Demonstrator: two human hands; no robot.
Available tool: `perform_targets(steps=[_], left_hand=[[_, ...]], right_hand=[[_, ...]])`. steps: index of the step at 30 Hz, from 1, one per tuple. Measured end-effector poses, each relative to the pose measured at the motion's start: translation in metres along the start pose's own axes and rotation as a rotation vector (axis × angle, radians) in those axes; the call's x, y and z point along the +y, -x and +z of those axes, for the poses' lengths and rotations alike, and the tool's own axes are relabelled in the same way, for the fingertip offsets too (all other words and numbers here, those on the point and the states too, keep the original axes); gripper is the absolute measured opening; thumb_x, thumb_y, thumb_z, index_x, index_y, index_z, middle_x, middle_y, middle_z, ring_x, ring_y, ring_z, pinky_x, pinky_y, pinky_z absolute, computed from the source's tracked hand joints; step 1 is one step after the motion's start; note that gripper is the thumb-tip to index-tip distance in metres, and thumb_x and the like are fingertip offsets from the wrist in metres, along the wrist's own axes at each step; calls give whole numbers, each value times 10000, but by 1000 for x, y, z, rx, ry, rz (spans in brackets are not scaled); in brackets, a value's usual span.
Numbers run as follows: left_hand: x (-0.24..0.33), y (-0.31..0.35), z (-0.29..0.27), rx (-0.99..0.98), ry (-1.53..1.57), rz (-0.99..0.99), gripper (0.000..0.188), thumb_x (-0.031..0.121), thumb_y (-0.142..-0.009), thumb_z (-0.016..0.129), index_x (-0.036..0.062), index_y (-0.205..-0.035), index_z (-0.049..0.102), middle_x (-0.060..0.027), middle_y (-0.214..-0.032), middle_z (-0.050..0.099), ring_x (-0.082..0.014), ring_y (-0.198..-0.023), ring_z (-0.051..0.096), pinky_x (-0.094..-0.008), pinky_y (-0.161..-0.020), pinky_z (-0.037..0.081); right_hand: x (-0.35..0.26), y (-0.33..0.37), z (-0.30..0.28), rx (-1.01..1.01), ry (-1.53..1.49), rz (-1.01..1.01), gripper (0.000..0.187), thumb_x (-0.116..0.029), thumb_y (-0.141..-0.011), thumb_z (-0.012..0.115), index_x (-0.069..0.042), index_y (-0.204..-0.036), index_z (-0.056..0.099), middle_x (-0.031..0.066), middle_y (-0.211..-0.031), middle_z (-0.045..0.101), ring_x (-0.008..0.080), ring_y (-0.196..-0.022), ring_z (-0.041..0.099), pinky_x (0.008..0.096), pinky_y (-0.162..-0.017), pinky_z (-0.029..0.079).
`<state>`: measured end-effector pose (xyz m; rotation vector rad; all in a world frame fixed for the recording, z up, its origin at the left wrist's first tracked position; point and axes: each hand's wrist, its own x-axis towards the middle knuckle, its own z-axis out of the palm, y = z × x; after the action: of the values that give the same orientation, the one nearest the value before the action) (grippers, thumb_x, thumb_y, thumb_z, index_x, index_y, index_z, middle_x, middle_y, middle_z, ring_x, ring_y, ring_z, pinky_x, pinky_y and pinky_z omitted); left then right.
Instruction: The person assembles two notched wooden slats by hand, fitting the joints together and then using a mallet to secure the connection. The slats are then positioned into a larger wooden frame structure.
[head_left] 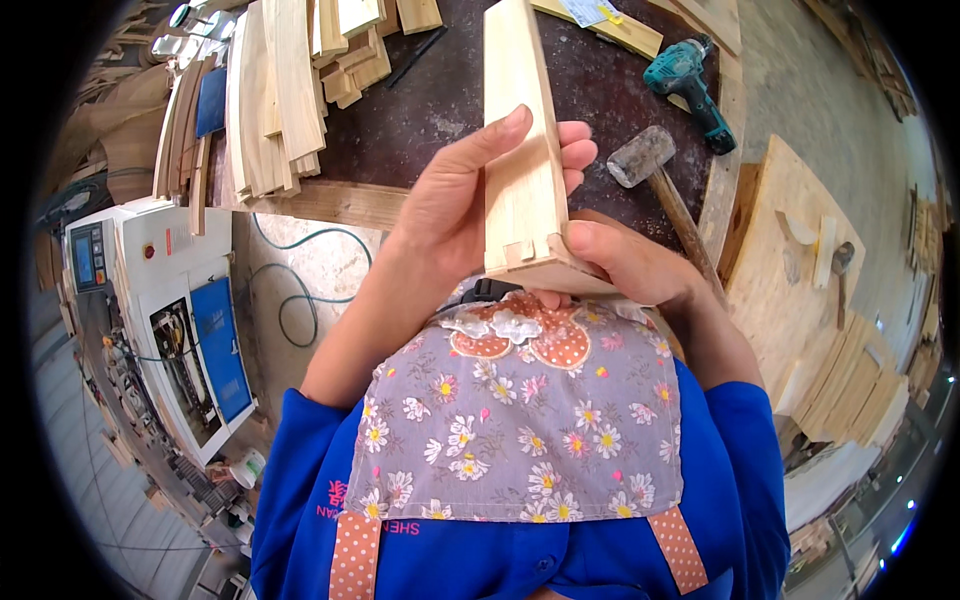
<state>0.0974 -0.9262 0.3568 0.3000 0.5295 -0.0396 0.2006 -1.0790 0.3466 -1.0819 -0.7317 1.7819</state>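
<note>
I hold up a pale wooden piece of joined boards (522, 200), long and narrow, above the near edge of the workbench. Where its boards meet at the near end, a small interlocking joint shows. My left hand (455, 190) wraps its long side, thumb on the upper face and fingertips coming out on the far side. At the near corner, my right hand (635, 262) grips the joined end, with the thumb beside the joint and some fingers hidden beneath. Just right of the hands lies a hammer (645, 158) with a worn block head and wooden handle.
A dark workbench top (420, 125) carries stacked pale wooden strips (275, 95) at left and a teal cordless drill (690, 85) at right. A white and blue machine cabinet (170, 300) stands at left. Right of the bench is a plywood sheet (795, 260) with another hammer (842, 262).
</note>
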Motion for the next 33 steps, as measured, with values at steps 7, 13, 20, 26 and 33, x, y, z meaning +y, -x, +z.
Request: perform_targets(steps=[7, 13, 20, 26, 33], left_hand=[[-11, -7, -1, -107, -12, 70, 392, 162, -871, 676, 19, -1166, 460, -106, -971, 632, -165, -801, 653, -310, -724, 590], [-13, -7, 2, -185, -45, 123, 399, 160, -863, 684, 16, -1161, 462, -107, -954, 635, -172, -794, 652, -328, -714, 580], [-14, -10, -3, -253, -43, 163, 397, 157, -863, 674, 16, -1165, 460, -107, -968, 631, -174, -789, 651, -325, -713, 579], [-16, -8, -2, -270, -28, 157, 404, 155, -858, 676, 18, -1174, 464, -113, -1003, 635, -183, -812, 658, -315, -724, 580], [1, -7, 16, -67, -182, -17, 360, 248, -852, 706, -7, -1029, 524, -117, -830, 649, -161, -713, 675, -275, -611, 591]], right_hand=[[6, 6, 5, 24, 90, -141, 541, -437, -902, 389, 37, -1007, 629, 153, -934, 651, 201, -871, 590, 318, -799, 460], [8, 6, 0, -14, 148, -206, 589, -477, -896, 401, 48, -1050, 619, 192, -984, 646, 249, -917, 601, 338, -825, 457], [9, 3, 5, 52, 196, -280, 599, -478, -902, 400, 54, -1088, 604, 203, -1022, 638, 283, -968, 610, 345, -856, 459], [11, 7, -6, -77, 299, -188, 546, -481, -865, 509, 19, -1049, 629, 159, -955, 653, 253, -921, 631, 346, -799, 485], [-3, 7, 13, 121, 493, -59, 345, -233, -770, 639, -3, -1027, 645, 193, -930, 667, 315, -871, 636, 381, -786, 491]])
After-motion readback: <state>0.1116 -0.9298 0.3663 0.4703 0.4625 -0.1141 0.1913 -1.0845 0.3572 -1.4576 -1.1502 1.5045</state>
